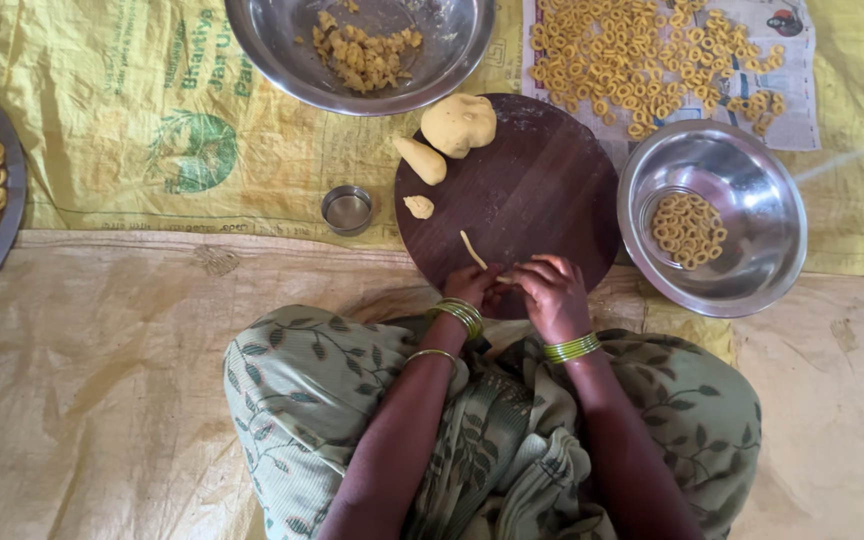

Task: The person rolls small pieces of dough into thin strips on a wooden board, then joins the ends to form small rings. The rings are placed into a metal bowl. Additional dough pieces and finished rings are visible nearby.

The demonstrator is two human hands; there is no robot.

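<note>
Seated on the ground at six o'clock of a round dark board (542, 190). Left hand (474, 285) and right hand (550, 290) close together at the board's near edge, fingers curled, tips meeting. Pinching what looks like a pale bit of dough (504, 280) between them; too small to tell its shape.

Just at twelve o'clock of the left hand, flat on the board: a thin dough strip (472, 250), apart from the fingers. Further up the board, toward eleven o'clock: a small lump (418, 207), a cone-shaped piece (420, 160) and a big dough ball (459, 124) at the far rim.

Off the board at nine o'clock, a little steel cup (347, 209). At three o'clock, a steel bowl (752, 270) with a handful of dough rings (687, 230). At twelve o'clock, a second bowl (272, 60) with crumbly dough (364, 50); at one o'clock, a sheet of newspaper (792, 120) covered in more rings (632, 60). Far at nine o'clock, a plate (2, 240) of rings.

Judging by this: shaping one small piece between the fingertips, with plenty of dough unworked. Calls next for a light, even touch, so as not to tear or flatten so thin a piece.
</note>
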